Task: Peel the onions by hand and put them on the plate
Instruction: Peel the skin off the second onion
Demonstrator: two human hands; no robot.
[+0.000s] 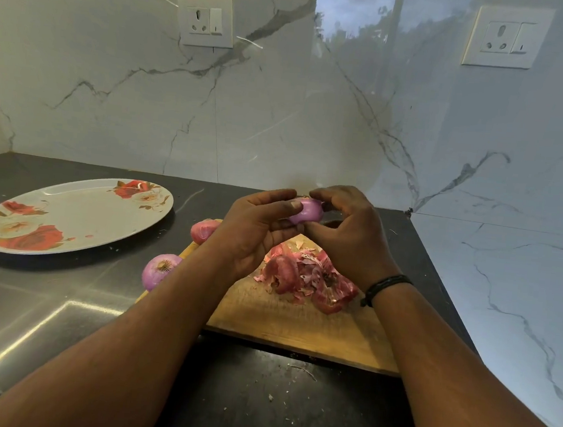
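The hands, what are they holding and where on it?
Both hold one peeled purple onion above the cutting board: the left hand cups its left side and underside, the right hand grips its right side, fingers curled over the top.

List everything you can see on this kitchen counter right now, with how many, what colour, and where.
held onion: 1, purple, between both hands above the board
onions on the counter: 2, purple-pink, at the cutting board's left edge, the other at
onion skins: 1 pile, pink-red, on the board
cutting board: 1, wooden, centre of the counter
plate: 1, white with red flowers, left, no onions on it
wall sockets: 2, white, on the marble wall, second at
counter: 1, black
wristband: 1, black, right wrist
left hand: holds the onion
right hand: pinches at its top
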